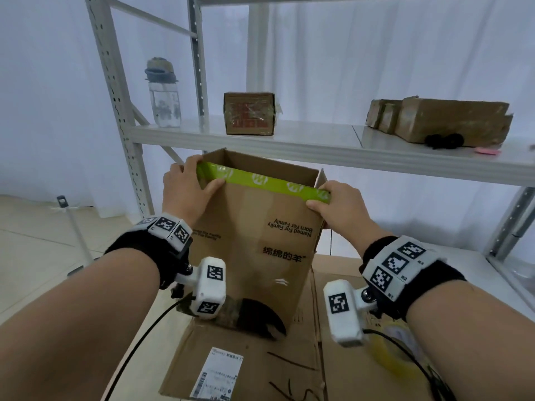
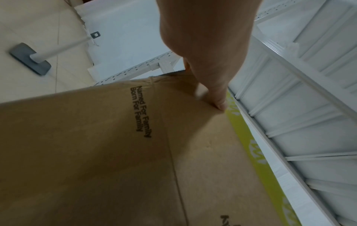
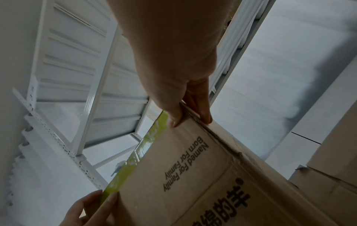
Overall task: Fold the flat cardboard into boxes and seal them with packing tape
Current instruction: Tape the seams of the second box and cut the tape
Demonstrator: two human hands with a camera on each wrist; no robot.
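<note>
A brown cardboard box point(image 1: 254, 235) stands upright in front of me, its top open, with a strip of green tape point(image 1: 266, 180) along its near top edge. My left hand point(image 1: 188, 186) grips the left end of that edge, thumb on the outer face and fingers over the rim. My right hand point(image 1: 335, 204) grips the right corner the same way. The left wrist view shows my thumb point(image 2: 218, 100) pressed on the cardboard point(image 2: 115, 152) beside the green tape point(image 2: 251, 145). In the right wrist view my right hand point(image 3: 185, 116) pinches the box point(image 3: 193, 175) corner. A roll of clear tape point(image 1: 393, 354) lies at lower right.
Flat cardboard sheets point(image 1: 249, 363) cover the surface under the box. A white shelf point(image 1: 318, 146) behind carries a water bottle point(image 1: 163, 94), a small taped box point(image 1: 249, 114) and folded cardboard point(image 1: 445, 120). A white stand point(image 1: 72, 227) is on the floor at left.
</note>
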